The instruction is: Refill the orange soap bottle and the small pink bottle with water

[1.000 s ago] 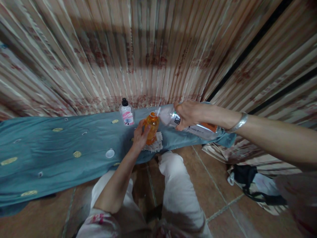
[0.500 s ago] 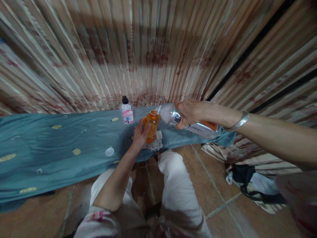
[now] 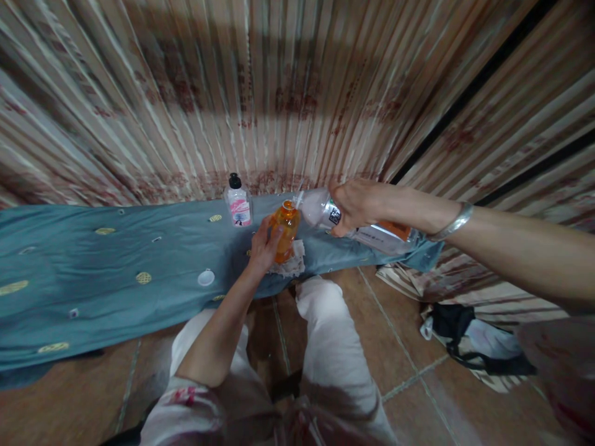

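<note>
- Beige curtain (image 3: 199, 105), pleated with red marks, fills everything towards 12 o'clock, taking the orange bottle as the dial's centre.
- Brown tiled floor (image 3: 404, 396) spreads from 4 to 8 o'clock.
- Worktop (image 3: 181, 248) under blue-green cloth, stretching mostly to 9 o'clock; over the last second it has slid slightly up the view with all it bears, likely a dip of the head.
- White trousers (image 3: 332, 334), towards 5 o'clock and 7 o'clock.
- Black-and-white bundle (image 3: 450, 317) on the floor, at 4 o'clock.
- Clear bottle (image 3: 372, 240), at 3 o'clock, lying nearly level in the air, mouth close against the orange bottle's rim. That meeting is unchanged from a second ago, so the work seems to be at a steady stage; any flow is too small to tell.
- Right hand (image 3: 356, 203), between 2 and 3 o'clock, wrapped firmly round the clear bottle from above.
- Left hand (image 3: 264, 248), at 8 o'clock, curled about the orange bottle, parted only by its width.
- Orange bottle (image 3: 289, 234), uncapped, leaning slightly right; its level cannot be read.
- Soap bottle (image 3: 240, 210), upright, black-topped, at 10 o'clock.
- Rag (image 3: 295, 265), at 6 o'clock by the orange bottle's base; contact unclear.
- Bracelet (image 3: 454, 224), silver, at 3 o'clock.
- White disc (image 3: 206, 277), at 8 o'clock, lid or print.
</note>
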Motion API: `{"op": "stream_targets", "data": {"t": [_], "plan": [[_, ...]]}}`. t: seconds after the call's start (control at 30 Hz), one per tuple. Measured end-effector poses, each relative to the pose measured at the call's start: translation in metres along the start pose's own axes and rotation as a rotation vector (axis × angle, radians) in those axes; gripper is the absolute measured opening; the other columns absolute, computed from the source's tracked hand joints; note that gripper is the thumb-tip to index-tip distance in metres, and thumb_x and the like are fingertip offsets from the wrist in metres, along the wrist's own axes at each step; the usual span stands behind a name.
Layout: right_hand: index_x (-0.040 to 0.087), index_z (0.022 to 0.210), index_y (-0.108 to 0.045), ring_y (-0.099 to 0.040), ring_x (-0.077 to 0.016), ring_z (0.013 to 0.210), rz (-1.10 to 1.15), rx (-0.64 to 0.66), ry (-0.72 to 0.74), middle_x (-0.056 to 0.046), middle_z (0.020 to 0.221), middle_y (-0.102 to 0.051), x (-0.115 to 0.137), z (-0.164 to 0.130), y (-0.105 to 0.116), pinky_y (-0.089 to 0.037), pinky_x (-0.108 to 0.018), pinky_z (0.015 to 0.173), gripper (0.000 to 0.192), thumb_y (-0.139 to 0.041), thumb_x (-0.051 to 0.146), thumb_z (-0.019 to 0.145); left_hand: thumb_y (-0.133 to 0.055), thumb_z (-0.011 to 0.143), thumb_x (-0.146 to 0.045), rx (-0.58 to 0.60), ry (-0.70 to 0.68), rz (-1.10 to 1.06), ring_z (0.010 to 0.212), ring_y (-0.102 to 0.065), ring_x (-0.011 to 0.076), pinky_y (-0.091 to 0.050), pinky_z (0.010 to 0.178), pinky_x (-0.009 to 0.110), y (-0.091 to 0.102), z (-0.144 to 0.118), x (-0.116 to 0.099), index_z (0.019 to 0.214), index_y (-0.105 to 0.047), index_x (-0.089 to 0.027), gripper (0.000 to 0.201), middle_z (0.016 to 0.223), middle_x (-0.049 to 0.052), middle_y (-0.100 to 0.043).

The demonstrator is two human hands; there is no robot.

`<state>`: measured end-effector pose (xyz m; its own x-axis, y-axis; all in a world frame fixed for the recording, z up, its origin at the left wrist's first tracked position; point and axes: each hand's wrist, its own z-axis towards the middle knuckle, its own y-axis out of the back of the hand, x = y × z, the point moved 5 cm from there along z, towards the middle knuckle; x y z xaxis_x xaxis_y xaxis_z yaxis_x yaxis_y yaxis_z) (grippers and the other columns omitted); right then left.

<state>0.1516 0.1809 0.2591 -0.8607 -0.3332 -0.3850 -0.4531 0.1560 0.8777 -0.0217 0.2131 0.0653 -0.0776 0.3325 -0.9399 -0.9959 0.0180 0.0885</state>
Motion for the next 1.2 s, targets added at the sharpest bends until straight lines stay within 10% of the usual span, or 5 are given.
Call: {"op": "stream_targets", "data": {"t": [1.2], "plan": [[0.001,0.131,-0.058,-0.073,-0.0360,0.094,-0.005,-0.014,0.014,-0.025,0.109,-0.075,-0.0006,0.0021,-0.0016,-0.047,-0.035,0.064,0.079,-0.080,0.051,0.073,-0.057,0.093,-0.045,-0.001,-0.013,0.044,0.118,-0.067,0.0244,-0.049,0.110,0.043,0.0001,0.0010,0.0009,0.127,-0.062,-0.023,0.041,0.127,0.007,-0.072]]}}
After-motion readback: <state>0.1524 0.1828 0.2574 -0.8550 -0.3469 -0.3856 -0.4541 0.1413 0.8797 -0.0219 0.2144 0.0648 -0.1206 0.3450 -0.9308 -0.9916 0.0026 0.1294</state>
